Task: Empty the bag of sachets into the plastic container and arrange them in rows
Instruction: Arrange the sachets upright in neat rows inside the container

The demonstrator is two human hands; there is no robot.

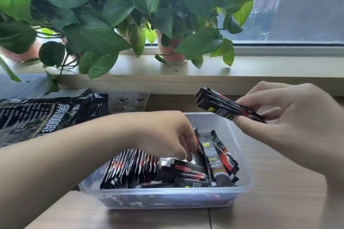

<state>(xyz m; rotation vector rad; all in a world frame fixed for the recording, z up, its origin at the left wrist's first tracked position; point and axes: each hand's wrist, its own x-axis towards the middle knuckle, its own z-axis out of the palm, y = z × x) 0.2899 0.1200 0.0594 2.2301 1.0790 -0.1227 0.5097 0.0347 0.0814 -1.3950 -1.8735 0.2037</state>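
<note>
left hand (167, 135) reaching down into container (244, 154), pinching a sachet (197, 159), right hand (290, 117) raised, gripping sachet bundle (221, 105)

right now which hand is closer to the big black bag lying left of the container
Left. The left hand reaches into the container, just right of the bag. The right hand holds a bundle of sachets above the container's far right corner, farther away.
</note>
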